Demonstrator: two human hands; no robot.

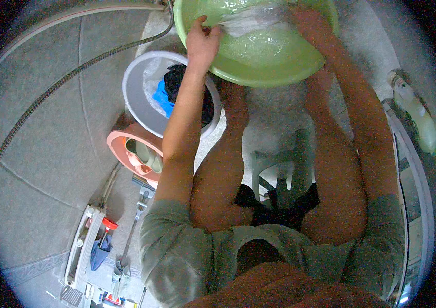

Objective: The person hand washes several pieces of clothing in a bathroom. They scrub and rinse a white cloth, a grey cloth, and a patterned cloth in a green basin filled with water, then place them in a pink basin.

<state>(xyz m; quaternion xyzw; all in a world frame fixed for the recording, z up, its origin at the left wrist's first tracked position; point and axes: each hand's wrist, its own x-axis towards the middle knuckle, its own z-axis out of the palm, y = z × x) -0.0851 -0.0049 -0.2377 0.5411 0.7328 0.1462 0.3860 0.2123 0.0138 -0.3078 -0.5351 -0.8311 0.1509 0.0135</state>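
A wide light-green plastic basin [268, 79] with water in it lies before me at the top of the view, partly cut off by the edge. A wet white cloth [254, 21] stretches across it between my two hands. At the basin's left side, my left hand [203, 44] pinches one end of the cloth between thumb and fingers. My right hand [308, 23], in shadow, grips the other end near the right side. Its fingertips are hard to make out.
Left of my legs stands a pale round tub [135, 104] with black and blue fabric [162, 96] in sudsy water. Below it is a pink bucket [116, 144] holding smaller vessels. A metal shower hose [64, 79] curves along the tiled wall; a radiator [83, 246] stands lower left.
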